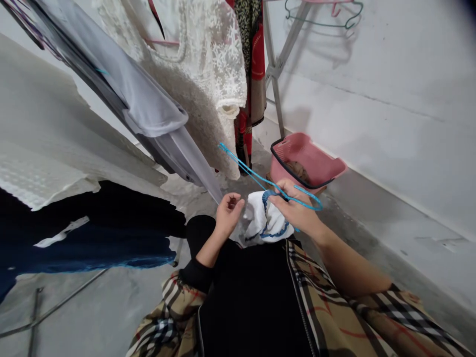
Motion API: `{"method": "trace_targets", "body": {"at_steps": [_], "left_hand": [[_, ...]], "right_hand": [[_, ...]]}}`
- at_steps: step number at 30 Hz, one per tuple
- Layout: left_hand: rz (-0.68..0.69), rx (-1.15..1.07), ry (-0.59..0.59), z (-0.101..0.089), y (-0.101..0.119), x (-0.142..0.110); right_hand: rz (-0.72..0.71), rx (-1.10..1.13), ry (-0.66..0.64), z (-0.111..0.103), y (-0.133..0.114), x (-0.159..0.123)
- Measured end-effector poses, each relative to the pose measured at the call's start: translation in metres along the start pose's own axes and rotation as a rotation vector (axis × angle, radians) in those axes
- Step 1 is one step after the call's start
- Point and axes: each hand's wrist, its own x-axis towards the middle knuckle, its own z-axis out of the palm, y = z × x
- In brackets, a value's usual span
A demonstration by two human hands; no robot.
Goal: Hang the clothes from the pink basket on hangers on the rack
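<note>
My right hand (297,208) is closed on a thin blue clothes hanger (256,174) whose long side points up and left. The same hand presses against a small white garment with blue trim (265,220), bunched in front of my chest. My left hand (227,213) sits just left of the garment, fingers curled in a pinch on its pale edge. Both forearms come out of plaid sleeves over a black top.
A pink laundry basket (316,161) with something brown inside stands on the concrete floor by the white wall. Clothes hang from a rack at top: white lace (219,59), a red patterned piece (256,74). A dark blue garment (92,238) hangs at left.
</note>
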Motion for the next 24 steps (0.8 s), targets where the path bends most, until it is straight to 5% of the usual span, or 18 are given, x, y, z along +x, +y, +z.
{"method": "trace_targets", "body": {"at_steps": [2,7,13,18,21,24], "left_hand": [[0.112,0.014,0.037,0.011,0.001,-0.011],[0.239,0.074,-0.13,0.031,0.0,-0.032],[0.274,0.079,0.03,0.042,0.0,-0.017],[0.297,0.162,-0.133,0.036,0.009,-0.005],[0.165,0.072,-0.288,0.027,0.018,-0.004],[-0.165,-0.058,-0.472,0.015,0.031,-0.006]], "right_hand": [[-0.015,-0.023,0.024,0.004,0.002,0.001],[0.036,0.003,0.028,0.009,0.001,0.002],[0.031,-0.011,-0.042,0.012,-0.002,-0.004],[-0.02,-0.023,-0.067,0.008,0.003,-0.004],[-0.03,-0.065,-0.032,0.005,0.008,-0.002],[-0.02,-0.098,0.004,0.0,0.018,-0.003]]}}
